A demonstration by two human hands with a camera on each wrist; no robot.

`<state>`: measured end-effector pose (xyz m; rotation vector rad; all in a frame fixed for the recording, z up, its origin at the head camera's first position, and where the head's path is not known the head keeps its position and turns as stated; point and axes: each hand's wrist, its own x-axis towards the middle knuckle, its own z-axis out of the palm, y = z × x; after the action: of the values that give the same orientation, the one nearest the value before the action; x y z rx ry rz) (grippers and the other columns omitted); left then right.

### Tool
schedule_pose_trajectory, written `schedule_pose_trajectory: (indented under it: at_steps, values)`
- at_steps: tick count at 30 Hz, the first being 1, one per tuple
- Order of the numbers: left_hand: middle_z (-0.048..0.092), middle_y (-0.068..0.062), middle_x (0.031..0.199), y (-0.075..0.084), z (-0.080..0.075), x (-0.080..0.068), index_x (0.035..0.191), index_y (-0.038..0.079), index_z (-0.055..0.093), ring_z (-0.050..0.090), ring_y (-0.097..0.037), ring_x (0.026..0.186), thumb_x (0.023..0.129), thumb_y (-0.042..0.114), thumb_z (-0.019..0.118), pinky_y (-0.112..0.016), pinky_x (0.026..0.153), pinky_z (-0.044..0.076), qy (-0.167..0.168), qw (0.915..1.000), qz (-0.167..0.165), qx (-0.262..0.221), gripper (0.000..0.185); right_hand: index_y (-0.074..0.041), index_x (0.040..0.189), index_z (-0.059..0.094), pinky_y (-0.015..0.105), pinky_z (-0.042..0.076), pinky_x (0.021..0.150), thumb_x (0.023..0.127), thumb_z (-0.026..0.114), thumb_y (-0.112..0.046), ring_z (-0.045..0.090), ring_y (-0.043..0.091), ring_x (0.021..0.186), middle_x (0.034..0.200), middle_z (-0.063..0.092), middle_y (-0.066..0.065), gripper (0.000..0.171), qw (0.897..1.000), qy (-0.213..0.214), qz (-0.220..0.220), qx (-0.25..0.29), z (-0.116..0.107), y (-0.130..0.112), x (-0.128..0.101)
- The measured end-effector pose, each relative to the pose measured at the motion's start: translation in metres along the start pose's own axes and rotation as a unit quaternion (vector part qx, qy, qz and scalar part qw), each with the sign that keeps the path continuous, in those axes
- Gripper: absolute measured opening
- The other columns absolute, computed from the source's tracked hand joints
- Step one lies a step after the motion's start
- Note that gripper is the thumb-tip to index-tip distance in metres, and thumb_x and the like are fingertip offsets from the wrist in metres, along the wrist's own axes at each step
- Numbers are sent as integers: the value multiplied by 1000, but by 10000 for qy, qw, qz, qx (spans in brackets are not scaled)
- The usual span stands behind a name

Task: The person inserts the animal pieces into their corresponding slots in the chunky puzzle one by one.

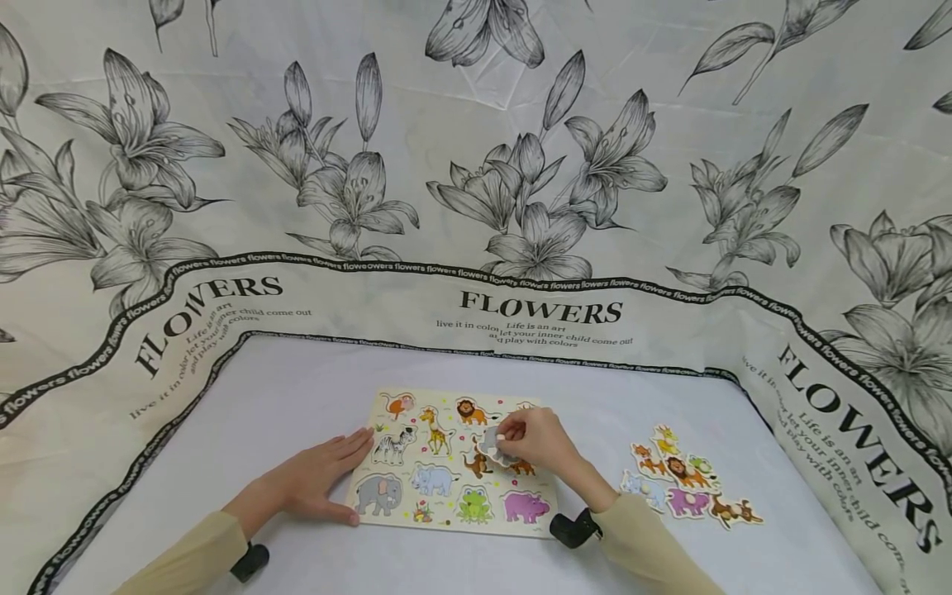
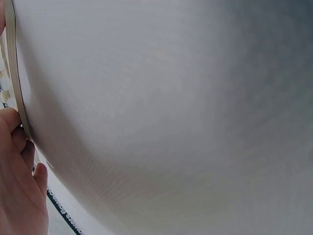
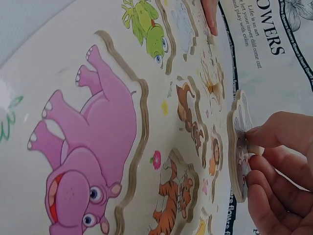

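Observation:
My right hand [image 1: 546, 442] pinches a grey animal-shaped puzzle piece [image 1: 489, 440] by its small knob, over the right half of the puzzle board [image 1: 487, 529]. In the right wrist view that flat wooden piece [image 3: 238, 174] is seen nearly edge-on, raised off the board. My left hand [image 1: 316, 479] lies at the board's left edge, with fingers extended against it and the thumb by the lower corner. Animal-shaped recesses with printed pictures cover the board, among them a purple hippo [image 3: 102, 132], a frog [image 1: 474, 504] and a zebra [image 1: 395, 445].
To the board's right, several loose knobbed pieces lie in a cluster, including a lion piece [image 1: 687, 472], a purple hippo piece [image 1: 686, 502] and a kangaroo piece [image 1: 732, 510]. A white cloth [image 1: 297, 397] covers the table. A flower-printed curtain [image 1: 387, 306] surrounds the back and sides.

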<state>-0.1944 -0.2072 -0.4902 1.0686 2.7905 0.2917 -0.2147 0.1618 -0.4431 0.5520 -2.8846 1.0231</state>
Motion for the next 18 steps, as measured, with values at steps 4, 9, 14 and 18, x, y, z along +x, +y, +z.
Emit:
schedule_pose_trajectory:
  at_steps: [4,9,14,18]
  values:
    - [23,-14,159,0,1,0,150,1,27,26,-31,146,76,75,56,-48,117,30,-3,10000,0,-9,109,-5,82,73,15,48,55,77,77,-8,56,5,63,70,66,-2,7,10000,-53,-71,11,5,-6,3]
    - [24,-15,159,0,0,0,150,1,28,26,-31,146,75,74,57,-48,117,30,-14,10000,0,-11,108,-6,82,73,15,48,55,77,77,-9,56,4,62,70,66,-2,7,9996,-146,-212,99,12,-10,5]
    - [24,-15,159,-1,0,1,150,1,28,26,-31,146,75,74,57,-49,117,30,-14,10000,-6,-5,108,-7,83,74,15,48,54,77,76,-10,55,3,61,70,66,-3,7,9991,-240,-338,115,18,-16,7]
    - [23,-15,159,-1,1,1,150,1,28,26,-31,146,75,74,57,-48,117,30,-18,10000,-1,-4,109,-7,83,73,14,49,55,77,76,-10,55,2,61,70,67,-3,7,9986,-271,-432,126,22,-20,8]
